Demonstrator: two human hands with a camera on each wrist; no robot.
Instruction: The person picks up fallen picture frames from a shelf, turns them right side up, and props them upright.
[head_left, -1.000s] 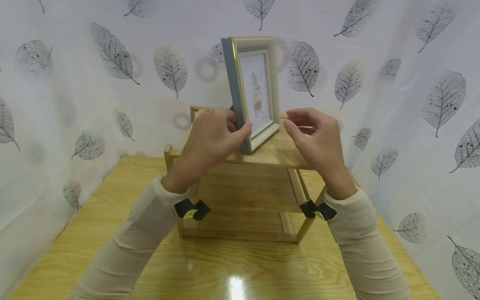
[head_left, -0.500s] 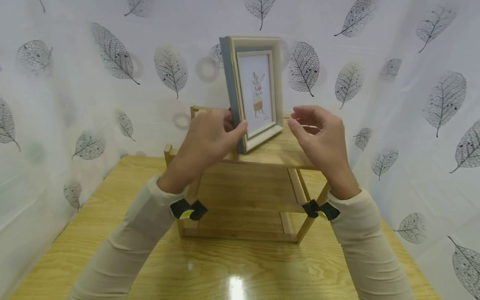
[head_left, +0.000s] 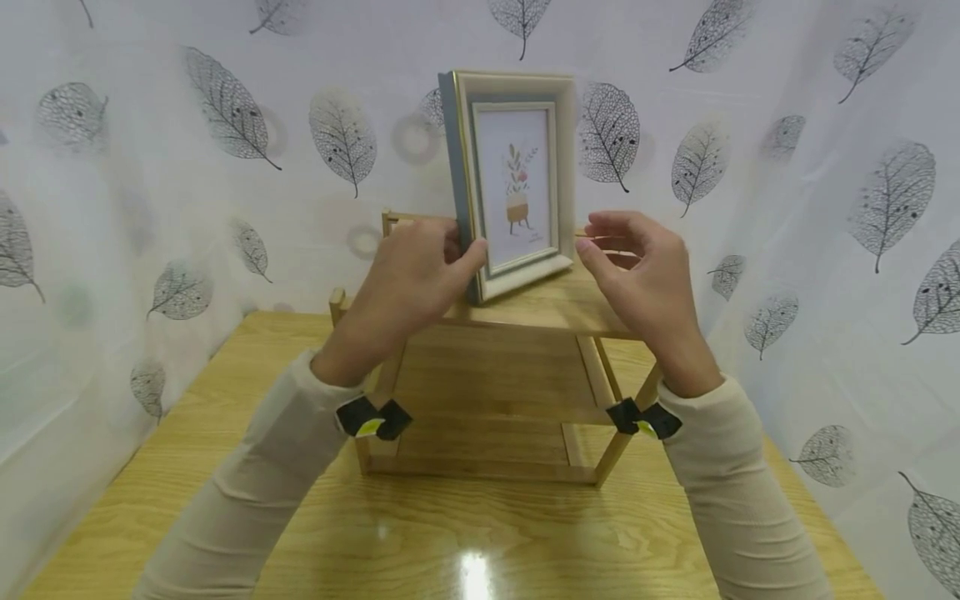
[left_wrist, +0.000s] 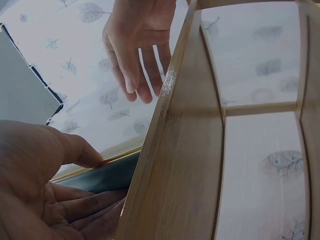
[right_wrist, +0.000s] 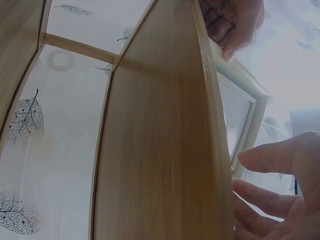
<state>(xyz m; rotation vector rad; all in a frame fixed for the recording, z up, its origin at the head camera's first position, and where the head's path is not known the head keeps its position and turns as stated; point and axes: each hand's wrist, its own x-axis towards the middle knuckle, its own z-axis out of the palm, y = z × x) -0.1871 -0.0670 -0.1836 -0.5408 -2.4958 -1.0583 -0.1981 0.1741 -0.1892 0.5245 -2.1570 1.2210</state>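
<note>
A cream picture frame (head_left: 514,283) with blue-grey sides and a gold edge line stands on the top shelf of a wooden rack (head_left: 555,312). It holds a print of a potted plant. My left hand (head_left: 408,271) grips its lower left side, thumb at the front edge and fingers partly hidden behind. In the left wrist view that thumb lies on the gold edge, against the blue-grey side (left_wrist: 107,175). Just right of the frame is my right hand (head_left: 645,271), fingers loosely bent and holding nothing. The right wrist view shows a gap between its thumb and fingers (right_wrist: 265,200).
Lower shelves (head_left: 487,375) of the rack sit beneath the top one. The rack stands on a glossy wood-grain table (head_left: 420,533). White curtains (head_left: 285,108) printed with dark leaves hang behind and at both sides.
The picture frame has turned to face more toward the head camera, its right edge swinging rightward. My left hand has shifted slightly left with it; the right hand moved slightly right.
</note>
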